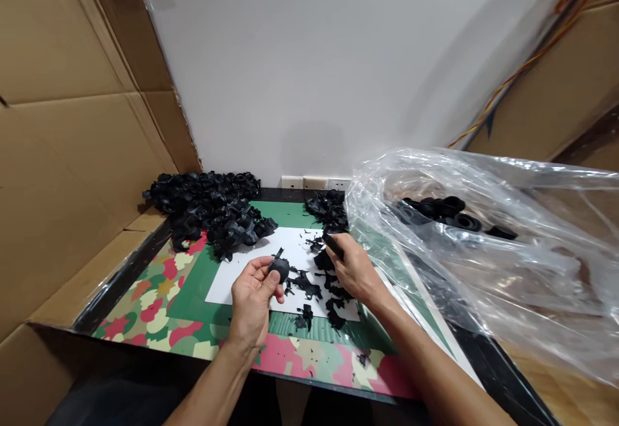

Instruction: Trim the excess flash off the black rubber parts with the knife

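Over the white sheet [227, 284], my left hand [255, 287] pinches a round black rubber part [278, 271] between thumb and fingers. A thin black strip [279, 253] sticks up from its far edge. My right hand [356, 268] is closed around a short black object [333, 244] to the right; most of it is hidden, so its kind does not show. Torn black rubber scraps [305, 284] lie scattered on the sheet between and below my hands. Another dark piece [323, 260] sits just beside the right fingers.
A large heap of ribbed black rubber parts [213, 203] is at the back left. A smaller pile of black scraps [326, 207] lies near the wall sockets [315, 183]. On the right, a clear plastic bag [522, 265] holds black rings [449, 210]. Cardboard [82, 104] borders the left.
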Tool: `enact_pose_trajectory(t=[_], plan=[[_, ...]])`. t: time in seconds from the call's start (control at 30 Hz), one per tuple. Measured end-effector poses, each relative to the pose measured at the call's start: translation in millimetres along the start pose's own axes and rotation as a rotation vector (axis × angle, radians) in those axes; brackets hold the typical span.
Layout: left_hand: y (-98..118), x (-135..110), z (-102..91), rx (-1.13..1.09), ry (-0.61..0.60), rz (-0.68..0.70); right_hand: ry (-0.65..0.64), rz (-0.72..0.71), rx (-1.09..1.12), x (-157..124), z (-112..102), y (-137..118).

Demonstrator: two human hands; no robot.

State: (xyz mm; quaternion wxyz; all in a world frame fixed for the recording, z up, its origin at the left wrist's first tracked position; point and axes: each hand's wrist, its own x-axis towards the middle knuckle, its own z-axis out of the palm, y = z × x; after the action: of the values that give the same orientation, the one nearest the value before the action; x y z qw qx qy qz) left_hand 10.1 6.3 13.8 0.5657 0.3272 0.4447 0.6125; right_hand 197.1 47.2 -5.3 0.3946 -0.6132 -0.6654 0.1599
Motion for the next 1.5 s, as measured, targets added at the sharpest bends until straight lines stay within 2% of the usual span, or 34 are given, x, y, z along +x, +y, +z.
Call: enact_pose_trajectory(t=[0.1, 0.17, 0.3, 0.43, 0.6, 0.73, 0.8, 0.9, 0.97, 1.0, 1.07, 1.1, 1.17, 1.3, 1.4, 1.5], plan=[[-1, 5, -3.2, -0.012, -0.005, -0.037, 0.095, -0.077, 0.179, -10, -7, -7], [-4, 4, -5.5, 0.023, -0.033, -0.023, 0.145, -0.063, 0.254, -19, -12, -15], [-9, -1, -8.0, 0.235, -0.078, 0.138, 0.041, -0.057, 0.356, -35, -12, -34], [-11, -5, -8.9, 0.515, -0.123, 0.340, -0.005, -0.148, 0.349, -45, -1, -47], [-9, -10, -12.1, 0.817, -0.175, 0.512, -0.056, -0.249, 0.074, -47, 5, -50], [-10, -8, -12.9, 0.835, -0.226, 0.601, -0.136, -0.315, -0.326, -49, 4, -61], [-11, -8, -12.8, 0.802, -0.227, 0.592, -0.148, -0.339, -0.458, -51, 5, -66], [-11, -12, -13.5, 0.720, -0.245, 0.478, -0.190, -0.319, -0.502, -48, 5, -65], [-9, -16, -14.6, 0.651, -0.256, 0.407, -0.219, -0.206, -0.478, -39, -1, -53], [-7, -19, -15.1, 0.627, -0.244, 0.389, -0.210, -0.105, -0.459, -33, -6, -44], [-4, -22, -15.9, 0.604, -0.197, 0.375, -0.141, 0.138, -0.366, -23, -16, -27], [-3, -22, -15.9, 0.600, -0.176, 0.368, -0.085, 0.175, -0.283, -19, -20, -20], [-3, -21, -15.2, 0.600, -0.157, 0.348, -0.035, 0.165, -0.083, -18, -25, -14], [-7, -16, -13.0, 0.665, -0.143, 0.394, -0.085, 0.060, 0.253, -36, -16, -28], [-10, -14, -12.6, 0.762, -0.155, 0.479, -0.094, -0.025, 0.337, -51, -3, -44], [-10, -14, -13.4, 0.841, -0.167, 0.544, -0.070, -0.157, 0.272, -57, 6, -49]])
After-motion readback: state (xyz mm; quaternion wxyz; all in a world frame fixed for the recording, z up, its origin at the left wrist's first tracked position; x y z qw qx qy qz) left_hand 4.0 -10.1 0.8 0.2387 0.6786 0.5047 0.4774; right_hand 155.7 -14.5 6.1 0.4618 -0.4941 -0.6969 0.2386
